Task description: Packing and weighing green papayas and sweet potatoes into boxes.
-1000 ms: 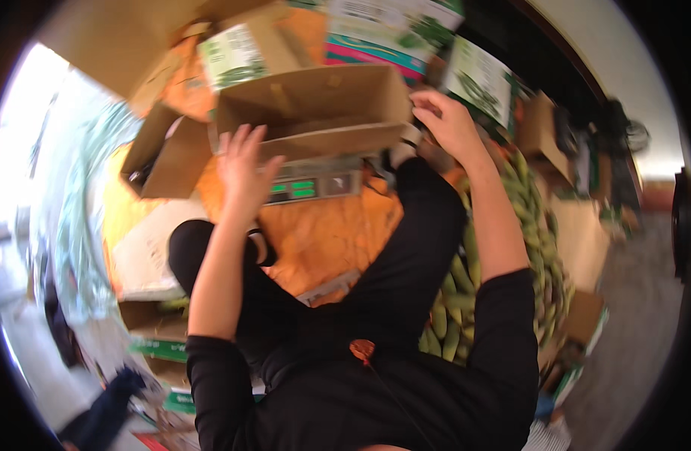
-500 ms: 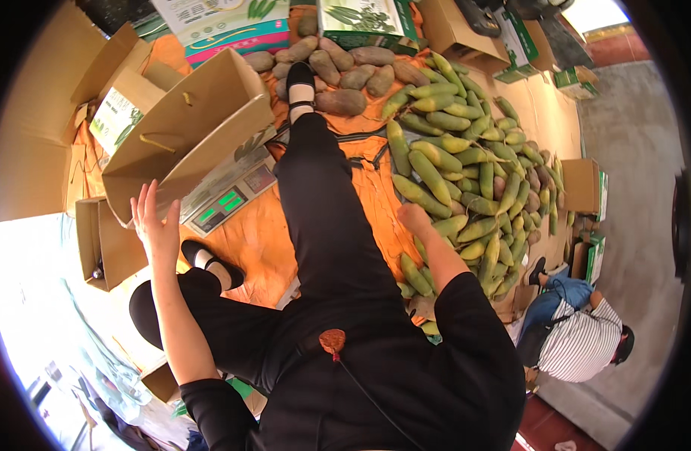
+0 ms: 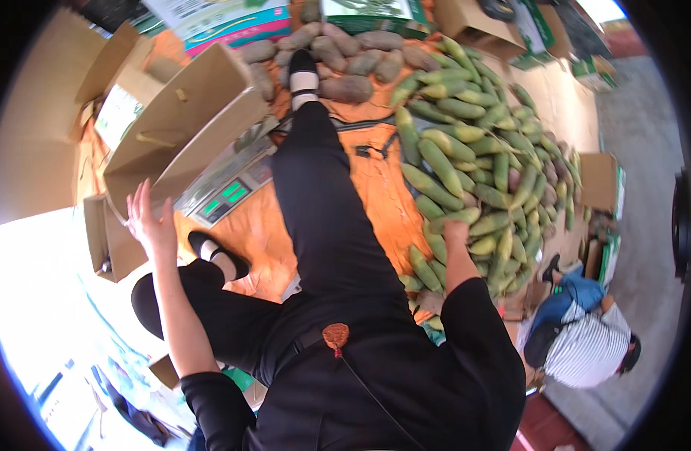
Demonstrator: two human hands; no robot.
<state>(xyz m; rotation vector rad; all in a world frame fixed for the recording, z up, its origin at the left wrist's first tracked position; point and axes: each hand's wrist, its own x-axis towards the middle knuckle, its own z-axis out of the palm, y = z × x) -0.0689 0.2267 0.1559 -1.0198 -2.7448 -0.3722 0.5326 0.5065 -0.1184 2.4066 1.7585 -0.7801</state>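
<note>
My left hand [image 3: 151,224] is raised with its fingers spread, holding nothing, beside the near edge of an open brown carton [image 3: 181,124]. The carton sits tilted on a digital scale [image 3: 229,192] with a lit green display. On the right, my right hand [image 3: 456,234] is at the near left part of a big heap of green radishes [image 3: 503,169]. It closes on one green radish [image 3: 466,216], which lies across the hand and hides most of the fingers.
Brownish-red, elongated roots [image 3: 347,89] lie around my outstretched foot [image 3: 303,79] on the orange sheet [image 3: 368,188]. Printed boxes [image 3: 375,16] stand at the far side. A small brown carton [image 3: 116,244] is at the left. Someone in a striped shirt [image 3: 590,349] crouches at the lower right.
My right hand has moved right and slightly down, from beside the heap onto a green radish. My left hand stays spread near the carton. The view has shifted slightly.
</note>
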